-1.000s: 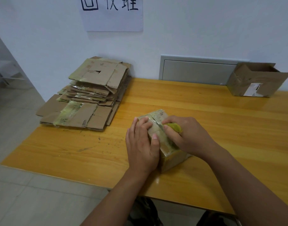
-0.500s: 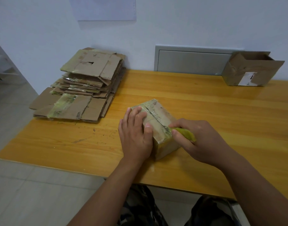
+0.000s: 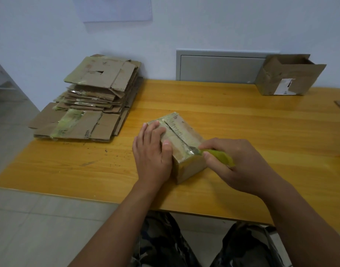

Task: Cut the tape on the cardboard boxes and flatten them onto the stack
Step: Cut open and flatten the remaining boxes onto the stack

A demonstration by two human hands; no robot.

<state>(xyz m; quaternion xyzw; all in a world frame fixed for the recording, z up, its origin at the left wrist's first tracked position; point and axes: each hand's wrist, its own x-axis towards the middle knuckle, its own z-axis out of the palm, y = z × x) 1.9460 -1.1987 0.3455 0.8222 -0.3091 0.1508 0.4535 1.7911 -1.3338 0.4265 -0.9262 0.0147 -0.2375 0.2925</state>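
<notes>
A small taped cardboard box [image 3: 181,149] sits on the yellow wooden table [image 3: 261,122], near its front edge. The left hand [image 3: 152,153] lies flat over the box's left side, fingers relaxed, thumb on top. The right hand [image 3: 240,164] grips a green-handled knife [image 3: 219,156], its tip at the near end of the slit seam. The flattened stack [image 3: 92,101] lies far left; an open box [image 3: 288,76] stands far right

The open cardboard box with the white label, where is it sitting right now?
The open box stands at the table's far right corner against the wall, beside the grey wall panel.
</notes>
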